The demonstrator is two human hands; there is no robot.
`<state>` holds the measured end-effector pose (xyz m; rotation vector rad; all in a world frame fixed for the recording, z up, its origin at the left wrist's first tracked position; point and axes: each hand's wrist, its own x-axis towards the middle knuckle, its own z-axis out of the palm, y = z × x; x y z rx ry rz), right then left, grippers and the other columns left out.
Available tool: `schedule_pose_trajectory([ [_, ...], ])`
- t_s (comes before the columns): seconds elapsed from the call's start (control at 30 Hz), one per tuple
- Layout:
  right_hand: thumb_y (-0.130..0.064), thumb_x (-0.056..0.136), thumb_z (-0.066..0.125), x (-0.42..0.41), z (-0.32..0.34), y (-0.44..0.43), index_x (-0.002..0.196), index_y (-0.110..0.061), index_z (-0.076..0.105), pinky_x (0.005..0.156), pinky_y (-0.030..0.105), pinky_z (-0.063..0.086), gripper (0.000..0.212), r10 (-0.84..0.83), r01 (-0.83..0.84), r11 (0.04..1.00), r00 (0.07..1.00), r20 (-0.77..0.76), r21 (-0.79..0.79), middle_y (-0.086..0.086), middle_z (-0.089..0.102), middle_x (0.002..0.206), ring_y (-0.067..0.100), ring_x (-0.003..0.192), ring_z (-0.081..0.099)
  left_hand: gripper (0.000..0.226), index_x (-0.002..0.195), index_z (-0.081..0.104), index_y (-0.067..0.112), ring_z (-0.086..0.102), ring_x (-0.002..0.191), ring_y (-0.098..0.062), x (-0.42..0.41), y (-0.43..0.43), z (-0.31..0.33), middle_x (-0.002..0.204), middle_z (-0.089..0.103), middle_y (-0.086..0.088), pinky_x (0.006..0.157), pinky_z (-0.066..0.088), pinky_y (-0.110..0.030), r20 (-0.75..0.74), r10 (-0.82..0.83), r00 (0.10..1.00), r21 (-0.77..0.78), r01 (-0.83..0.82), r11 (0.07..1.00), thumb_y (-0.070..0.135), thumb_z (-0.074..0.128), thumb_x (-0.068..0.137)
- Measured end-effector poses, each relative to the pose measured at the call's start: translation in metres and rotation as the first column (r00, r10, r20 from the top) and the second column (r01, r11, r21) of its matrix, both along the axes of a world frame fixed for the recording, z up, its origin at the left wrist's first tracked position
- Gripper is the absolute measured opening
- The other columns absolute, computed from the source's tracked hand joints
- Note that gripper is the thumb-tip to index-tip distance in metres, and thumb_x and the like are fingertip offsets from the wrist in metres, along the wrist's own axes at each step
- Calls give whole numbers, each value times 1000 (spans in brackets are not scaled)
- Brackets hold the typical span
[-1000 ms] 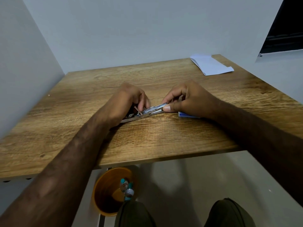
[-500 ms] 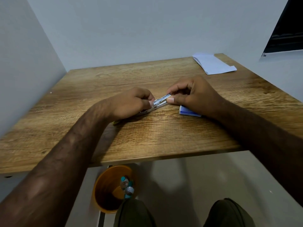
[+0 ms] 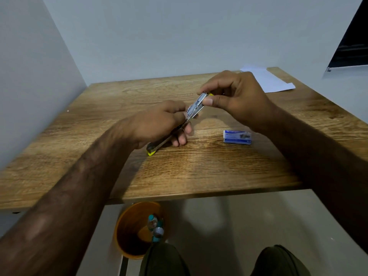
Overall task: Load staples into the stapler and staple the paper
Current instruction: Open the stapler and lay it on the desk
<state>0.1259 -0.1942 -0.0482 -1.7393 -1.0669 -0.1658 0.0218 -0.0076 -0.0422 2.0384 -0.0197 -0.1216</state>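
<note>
Head view only. Stapler (image 3: 196, 105) held off the tabletop (image 3: 209, 166) between both hands, tilted: metal end up and far-right, yellow-tipped end down and near-left, that low tip at or just above the wood, contact unclear.

Left hand (image 3: 159, 124) palm down, forearm running in from near-left. Grip wrapped around the stapler's lower half, fingers curled under it, thumb side on top near the metal channel. Fingertips (image 3: 180, 141) poke out below, pointing at the tabletop.

Right hand (image 3: 237, 96) raised higher, wrist bent, forearm coming from near-right. Grip pinching the upper metal end of the stapler: thumb on the near side, index on the far side, remaining fingers curled loose behind. Bit of yellow shows just past the pinch.

Whether staples sit in the channel: cannot tell, too small and blurred.

Blue staple box (image 3: 237, 137) flat on the tabletop, right of the hands, under the right wrist line, apart from the stapler. White paper (image 3: 266, 81) at the far-right corner, partly hidden by the right hand, well apart from the stapler.

Below the near edge: orange bin (image 3: 127, 234) on the floor with small items inside; knees in dark trousers at the frame bottom.
</note>
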Motion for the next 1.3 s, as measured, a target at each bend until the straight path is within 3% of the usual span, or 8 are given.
schedule_pose_trajectory([
  [0.2, 5, 83, 76, -4, 6, 11, 108, -7, 74, 86, 35, 61, 28, -9, 19, 996, 993, -118, 87, 17, 73, 111, 17, 88, 68, 26, 103, 56, 17, 49, 46, -6, 4, -1, -17, 66, 61, 15, 42, 38, -26, 188, 48, 981, 115, -70, 991, 16, 30, 107],
  [0.43, 5, 82, 77, -12, 9, 13, 120, -10, 69, 87, 35, 62, 41, -68, 97, 990, 964, -257, 100, 13, 70, 116, 15, 85, 73, 25, 104, 56, 18, 48, 48, -9, 3, -1, -17, 74, 61, 9, 40, 36, -24, 206, 79, 975, 126, -106, 986, 17, 31, 107],
  [0.53, 7, 84, 71, -18, 8, 15, 123, -11, 66, 88, 43, 62, 44, -163, 207, 976, 902, -400, 68, 10, 67, 116, 25, 98, 72, 22, 104, 55, 20, 51, 58, -16, 3, 0, -9, 85, 64, -1, 53, 43, -37, 274, 114, 955, 285, -194, 939, 15, 34, 105],
  [0.63, 17, 85, 58, -29, 4, 15, 121, -4, 63, 83, 36, 63, 42, -139, 228, 972, 774, -618, 66, 16, 67, 115, 30, 103, 73, 20, 110, 54, 16, 60, 79, -26, 2, 2, 8, 96, 67, -11, 74, 49, -44, 406, 105, 908, 510, -321, 798, 16, 35, 103],
  [0.8, 23, 94, 32, -52, 2, 24, 135, 11, 50, 82, 30, 62, 46, 328, 19, 939, 245, -912, 343, 29, 62, 132, 33, 104, 70, 25, 123, 51, 11, 57, 88, -36, 0, -5, 32, 110, 55, -13, 68, 45, -45, 625, -37, 780, 682, -522, 512, 14, 41, 100],
  [1.0, 20, 96, 23, -66, 5, 40, 133, 8, 52, 87, 38, 57, 48, 511, 0, 856, 145, -847, 516, 21, 66, 118, 27, 115, 63, 42, 133, 49, 14, 56, 102, -32, -7, -17, 16, 116, 51, -12, 58, 38, -37, 576, -213, 789, 814, -531, 236, 22, 56, 93],
  [1.17, 21, 98, 23, -68, -2, 40, 140, 7, 49, 96, 42, 49, 52, 518, 97, 842, 129, -846, 531, 20, 61, 128, 30, 132, 56, 48, 139, 47, 16, 53, 111, -31, -8, -14, 7, 123, 49, -12, 69, 51, -43, 515, -277, 812, 854, -458, 247, 22, 58, 92],
  [1.3, 20, 99, 25, -66, -3, 37, 142, 9, 47, 99, 37, 50, 49, 512, 93, 845, 148, -846, 527, 23, 58, 139, 29, 132, 57, 40, 133, 54, 17, 56, 106, -32, -6, -14, 9, 118, 52, -12, 82, 52, -46, 516, -164, 841, 798, -401, 449, 19, 55, 93],
])
